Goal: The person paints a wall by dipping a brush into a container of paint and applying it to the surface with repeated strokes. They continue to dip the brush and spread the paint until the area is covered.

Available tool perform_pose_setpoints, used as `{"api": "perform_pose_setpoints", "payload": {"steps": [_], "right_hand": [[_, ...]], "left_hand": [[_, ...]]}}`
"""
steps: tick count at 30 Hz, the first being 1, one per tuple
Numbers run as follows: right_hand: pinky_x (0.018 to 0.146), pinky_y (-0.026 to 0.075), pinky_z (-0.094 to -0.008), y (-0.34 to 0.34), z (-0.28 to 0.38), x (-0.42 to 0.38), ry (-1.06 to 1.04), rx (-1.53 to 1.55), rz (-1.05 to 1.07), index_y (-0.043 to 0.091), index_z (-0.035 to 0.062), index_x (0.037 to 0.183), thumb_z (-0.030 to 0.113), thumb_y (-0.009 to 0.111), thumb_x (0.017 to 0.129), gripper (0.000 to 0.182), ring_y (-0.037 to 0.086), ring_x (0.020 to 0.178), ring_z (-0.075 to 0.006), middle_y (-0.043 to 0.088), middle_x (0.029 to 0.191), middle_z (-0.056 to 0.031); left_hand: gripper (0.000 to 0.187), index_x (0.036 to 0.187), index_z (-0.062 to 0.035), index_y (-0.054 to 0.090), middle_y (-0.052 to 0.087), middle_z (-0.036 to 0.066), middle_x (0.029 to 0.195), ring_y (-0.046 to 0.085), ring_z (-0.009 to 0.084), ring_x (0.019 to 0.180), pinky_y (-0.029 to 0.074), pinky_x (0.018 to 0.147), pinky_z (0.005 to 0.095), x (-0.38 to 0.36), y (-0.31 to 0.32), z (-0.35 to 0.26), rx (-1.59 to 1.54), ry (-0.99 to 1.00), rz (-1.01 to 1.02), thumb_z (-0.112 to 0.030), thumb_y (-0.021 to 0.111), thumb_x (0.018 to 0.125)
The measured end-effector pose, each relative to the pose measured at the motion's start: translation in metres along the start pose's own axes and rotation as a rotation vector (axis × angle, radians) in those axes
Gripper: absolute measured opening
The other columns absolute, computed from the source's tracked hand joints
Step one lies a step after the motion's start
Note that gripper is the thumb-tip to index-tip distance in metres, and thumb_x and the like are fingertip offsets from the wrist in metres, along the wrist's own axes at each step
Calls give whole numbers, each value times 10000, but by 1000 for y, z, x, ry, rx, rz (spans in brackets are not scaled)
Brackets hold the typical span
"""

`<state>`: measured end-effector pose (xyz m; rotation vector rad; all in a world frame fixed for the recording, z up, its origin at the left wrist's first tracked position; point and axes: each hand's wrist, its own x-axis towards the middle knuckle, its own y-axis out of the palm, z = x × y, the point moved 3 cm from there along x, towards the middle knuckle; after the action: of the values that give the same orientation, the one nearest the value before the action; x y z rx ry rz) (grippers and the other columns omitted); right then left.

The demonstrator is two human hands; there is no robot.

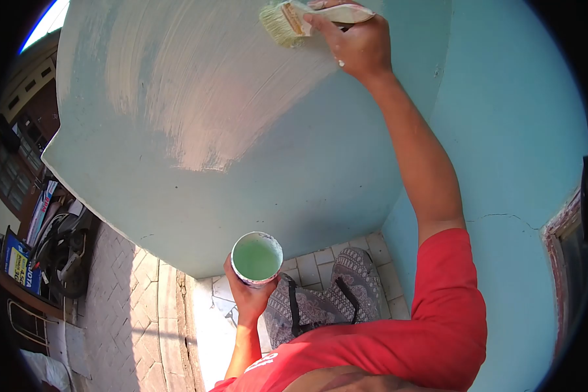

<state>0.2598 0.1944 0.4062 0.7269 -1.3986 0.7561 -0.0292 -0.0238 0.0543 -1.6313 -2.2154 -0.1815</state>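
Note:
My right hand (359, 47) grips the pale handle of a paintbrush (287, 23) high up on the wall. Its bristles, coated in light green, press against or lie very close to the blue-green wall (294, 189). A spot of paint marks the hand. Below the brush spreads a patch of pale, streaky strokes (209, 104). Low in front of my body, my left hand (247, 294) is wrapped round a white paint cup (257, 260). Light green paint fills part of the cup, and its rim is smeared.
A second blue-green wall (516, 144) with a crack meets the first at a corner on the right, beside a worn frame (558, 261). White floor tiles (313, 269) lie underfoot. A sunlit paved path (134, 307) runs left, past a motorbike (65, 261) and a blue sign (21, 268).

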Motion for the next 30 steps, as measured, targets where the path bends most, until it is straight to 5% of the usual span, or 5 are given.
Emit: {"api": "perform_pose_setpoints", "payload": {"steps": [1, 10, 13, 20, 30], "right_hand": [[727, 595, -325, -28, -5, 30, 140, 16, -6, 778, -19, 991, 139, 836, 917, 183, 767, 812, -183, 815, 924, -128], [633, 572, -410, -50, -26, 64, -142, -677, -207, 812, 102, 979, 137, 789, 916, 76, 746, 748, -332, 783, 930, -128], [576, 574, -311, 39, 39, -15, -516, -382, -119, 827, 193, 981, 111, 840, 752, 243, 735, 692, -197, 769, 925, -3], [604, 586, -378, 119, 117, -69, -86, 197, 249, 792, 154, 855, 154, 773, 868, 23, 734, 683, -266, 780, 853, -71], [736, 592, -376, -87, -52, 157, -16, -450, -395, 780, 45, 984, 238, 810, 943, 200, 775, 824, -269, 803, 938, -127]], "left_hand": [[1048, 1516, -39, 387, 570, 128, 1368, 601, 252, 1251, 484, 1083, 391, -1, -1, 1, -3, 4, -3, -26, 941, 626], [1047, 1512, -40, 392, 570, 127, 1357, 599, 255, 1243, 479, 1085, 396, -2, -13, -2, 38, 18, -43, -20, 931, 614], [1041, 1511, -40, 395, 571, 129, 1362, 597, 254, 1250, 479, 1088, 395, 3, -11, 2, 72, 31, -19, -28, 935, 621], [1044, 1514, -41, 393, 571, 127, 1365, 604, 254, 1250, 486, 1083, 393, 8, -2, -8, 13, 25, 23, -40, 950, 631], [1053, 1514, -36, 391, 573, 129, 1357, 605, 258, 1237, 482, 1082, 396, 3, -22, 8, -3, 17, -66, 5, 930, 609]]}}
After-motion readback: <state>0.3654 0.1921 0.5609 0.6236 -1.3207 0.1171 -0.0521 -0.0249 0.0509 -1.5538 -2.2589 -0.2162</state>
